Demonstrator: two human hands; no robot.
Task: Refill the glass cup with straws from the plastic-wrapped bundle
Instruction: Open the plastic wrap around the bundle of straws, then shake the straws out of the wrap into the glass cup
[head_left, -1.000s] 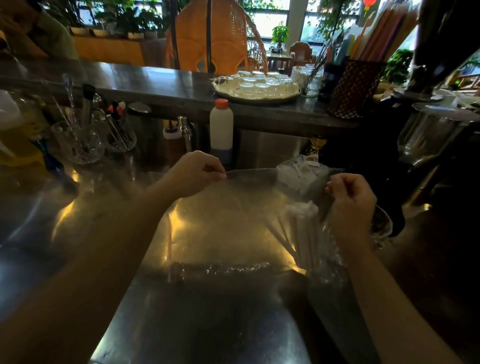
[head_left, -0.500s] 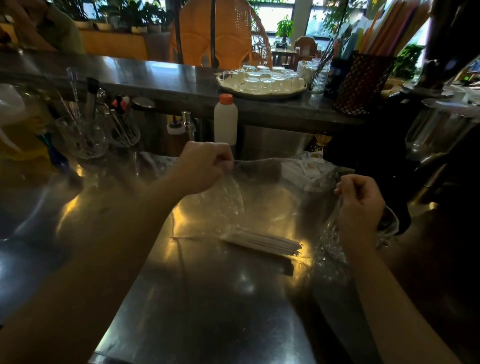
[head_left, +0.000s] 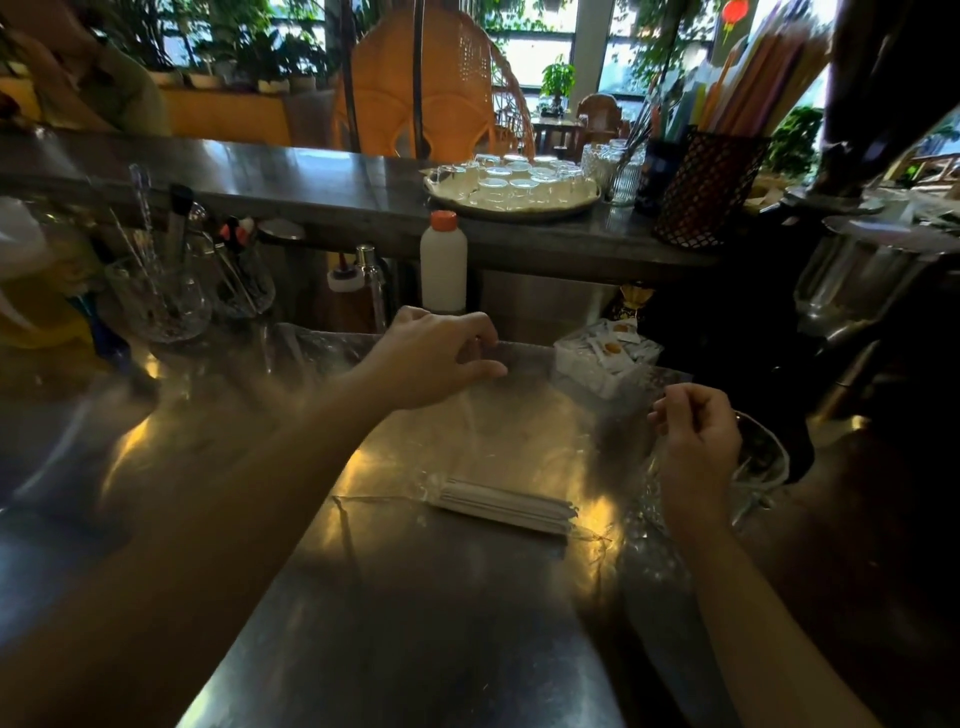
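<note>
A bundle of white paper-wrapped straws (head_left: 504, 506) lies flat on the steel counter (head_left: 415, 623), inside a large clear plastic bag (head_left: 524, 431). My left hand (head_left: 436, 358) pinches the bag's far edge between thumb and fingers. My right hand (head_left: 696, 431) grips the bag's right edge, fingers curled. Both hands sit beyond the straws, apart from them. A cut-glass cup (head_left: 156, 306) with a few utensils stands at the far left; a second glass (head_left: 244, 286) stands beside it.
A white bottle with an orange cap (head_left: 443, 265) stands behind my left hand. A box of sachets (head_left: 605, 353) sits between my hands. A tray of glasses (head_left: 511, 187) and a mesh holder of long straws (head_left: 706, 187) rest on the raised ledge. A dark machine (head_left: 857, 312) stands at right.
The bag has gone slack and the straw bundle, first hanging upright near my right hand, now lies flat on the counter. My left hand's grip has loosened to a fingertip pinch.
</note>
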